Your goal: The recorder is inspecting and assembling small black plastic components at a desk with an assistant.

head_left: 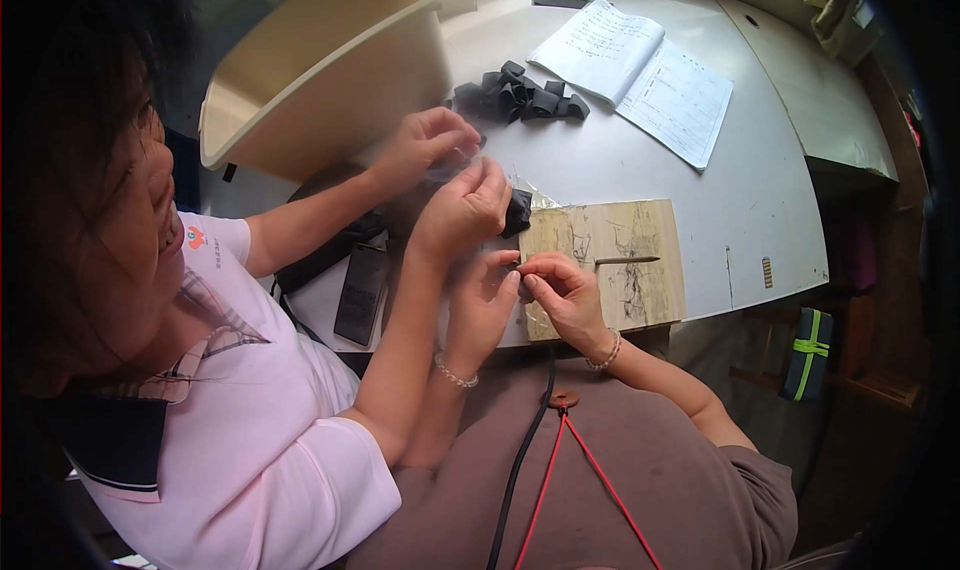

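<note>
My left hand (482, 305) and my right hand (565, 295) meet just over the near left edge of a light wooden board (655, 230). Both hands are closed, fingertips pinched close together on something small and dark that I cannot make out. Dark scribble-like marks cover parts of the board, and a thin dark pointed rod (628, 260) lies across it. Beside the board's far left corner is a piece of black fabric (517, 213). To my left a co-worker in a pink shirt has both hands (465, 205) raised, blurred, near dark material.
A pile of black fabric loops (525, 95) lies farther back on the white table (760, 200). An open notebook (635, 75) is at the back right, a large cream bin (330, 70) at the back left. A phone (358, 295) lies near the co-worker's arm.
</note>
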Action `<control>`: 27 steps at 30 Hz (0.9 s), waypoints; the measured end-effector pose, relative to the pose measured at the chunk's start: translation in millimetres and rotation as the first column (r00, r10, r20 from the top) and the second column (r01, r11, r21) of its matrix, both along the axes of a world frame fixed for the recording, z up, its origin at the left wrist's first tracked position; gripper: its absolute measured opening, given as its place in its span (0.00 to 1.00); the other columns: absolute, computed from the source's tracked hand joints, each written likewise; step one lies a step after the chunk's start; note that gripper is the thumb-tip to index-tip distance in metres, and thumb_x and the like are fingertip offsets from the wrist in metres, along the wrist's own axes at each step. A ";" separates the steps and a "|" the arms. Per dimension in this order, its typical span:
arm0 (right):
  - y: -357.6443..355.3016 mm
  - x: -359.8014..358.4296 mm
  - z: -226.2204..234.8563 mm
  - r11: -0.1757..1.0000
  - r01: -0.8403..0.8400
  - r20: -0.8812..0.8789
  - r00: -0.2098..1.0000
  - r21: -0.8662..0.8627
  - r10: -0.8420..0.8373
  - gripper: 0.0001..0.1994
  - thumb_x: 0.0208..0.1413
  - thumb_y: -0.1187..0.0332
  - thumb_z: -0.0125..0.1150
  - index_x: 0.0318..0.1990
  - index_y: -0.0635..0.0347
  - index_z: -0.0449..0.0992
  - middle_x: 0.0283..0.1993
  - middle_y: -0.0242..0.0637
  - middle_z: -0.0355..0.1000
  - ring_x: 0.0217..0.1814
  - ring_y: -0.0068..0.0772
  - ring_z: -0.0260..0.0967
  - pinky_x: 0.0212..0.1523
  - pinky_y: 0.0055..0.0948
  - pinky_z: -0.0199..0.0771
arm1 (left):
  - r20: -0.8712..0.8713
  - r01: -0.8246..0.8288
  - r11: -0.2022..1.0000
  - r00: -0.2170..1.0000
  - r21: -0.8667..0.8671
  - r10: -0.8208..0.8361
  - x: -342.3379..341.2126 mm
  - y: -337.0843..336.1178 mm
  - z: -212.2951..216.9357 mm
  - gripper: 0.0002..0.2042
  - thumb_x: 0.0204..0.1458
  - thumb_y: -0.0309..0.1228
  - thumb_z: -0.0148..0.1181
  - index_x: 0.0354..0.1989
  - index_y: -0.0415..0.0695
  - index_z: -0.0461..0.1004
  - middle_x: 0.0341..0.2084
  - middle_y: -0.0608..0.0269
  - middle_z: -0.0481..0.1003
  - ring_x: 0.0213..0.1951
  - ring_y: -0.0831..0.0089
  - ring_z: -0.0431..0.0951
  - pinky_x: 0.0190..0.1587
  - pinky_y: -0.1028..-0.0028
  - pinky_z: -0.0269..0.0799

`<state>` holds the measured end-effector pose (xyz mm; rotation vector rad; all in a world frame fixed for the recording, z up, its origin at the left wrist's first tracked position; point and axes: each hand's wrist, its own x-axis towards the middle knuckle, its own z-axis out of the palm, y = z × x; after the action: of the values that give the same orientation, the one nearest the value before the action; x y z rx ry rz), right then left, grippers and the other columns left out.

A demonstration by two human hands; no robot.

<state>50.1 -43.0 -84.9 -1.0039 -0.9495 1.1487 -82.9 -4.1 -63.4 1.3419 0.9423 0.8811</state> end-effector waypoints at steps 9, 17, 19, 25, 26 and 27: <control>-0.7 -2.3 -6.9 0.995 -0.031 0.214 0.976 -0.098 0.051 0.13 0.52 0.78 0.53 0.45 0.66 0.66 0.40 0.33 0.64 0.39 0.19 0.65 0.33 0.19 0.70 | -0.668 0.908 -0.413 0.351 0.072 0.656 57.7 87.6 41.9 0.07 0.44 0.31 0.53 0.25 0.49 0.78 0.31 0.67 0.74 0.34 0.74 0.71 0.47 0.74 0.62; 1.7 6.0 -9.3 0.996 0.031 0.735 0.674 0.081 -0.081 0.15 0.45 0.77 0.55 0.43 0.67 0.64 0.38 0.47 0.59 0.32 0.41 0.64 0.31 0.32 0.69 | -0.910 0.996 0.073 -0.084 -0.059 0.407 82.9 95.0 -10.5 0.08 0.50 0.35 0.51 0.30 0.57 0.79 0.32 0.82 0.72 0.40 0.85 0.70 0.38 0.77 0.61; 4.6 4.7 -10.1 0.973 0.131 0.824 0.518 0.188 -0.229 0.16 0.46 0.76 0.54 0.44 0.68 0.62 0.37 0.51 0.60 0.31 0.51 0.63 0.34 0.40 0.68 | -0.893 0.994 0.107 -0.050 -0.002 0.448 87.2 90.9 -12.6 0.08 0.50 0.34 0.51 0.30 0.57 0.79 0.34 0.79 0.72 0.39 0.84 0.70 0.36 0.78 0.61; 20.4 8.5 -14.0 0.978 0.176 0.762 0.646 -0.109 -0.032 0.18 0.47 0.74 0.52 0.47 0.69 0.60 0.45 0.57 0.60 0.46 0.55 0.61 0.44 0.40 0.65 | -0.865 0.994 0.061 0.047 0.090 0.499 83.9 85.0 2.7 0.05 0.46 0.31 0.54 0.27 0.49 0.77 0.26 0.73 0.72 0.32 0.79 0.70 0.36 0.76 0.63; 25.5 12.1 -13.8 0.978 0.178 0.763 0.646 -0.108 -0.033 0.18 0.47 0.74 0.52 0.47 0.69 0.60 0.45 0.57 0.60 0.46 0.55 0.61 0.44 0.40 0.65 | -0.865 0.994 0.060 0.049 0.091 0.500 84.5 81.8 5.9 0.05 0.46 0.31 0.54 0.27 0.49 0.77 0.26 0.73 0.72 0.32 0.79 0.70 0.36 0.76 0.63; 29.4 15.4 -14.7 0.978 0.115 0.822 0.564 -0.174 0.080 0.17 0.47 0.74 0.52 0.46 0.68 0.62 0.43 0.57 0.63 0.42 0.56 0.64 0.40 0.42 0.67 | -0.713 0.997 -0.077 0.061 0.010 0.698 87.0 75.7 17.8 0.04 0.45 0.29 0.56 0.27 0.47 0.76 0.25 0.72 0.72 0.31 0.78 0.71 0.36 0.76 0.63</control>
<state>65.5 -13.6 -99.7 -1.8108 -1.5746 0.7175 4.0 71.6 -45.6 3.8589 0.2608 -0.6476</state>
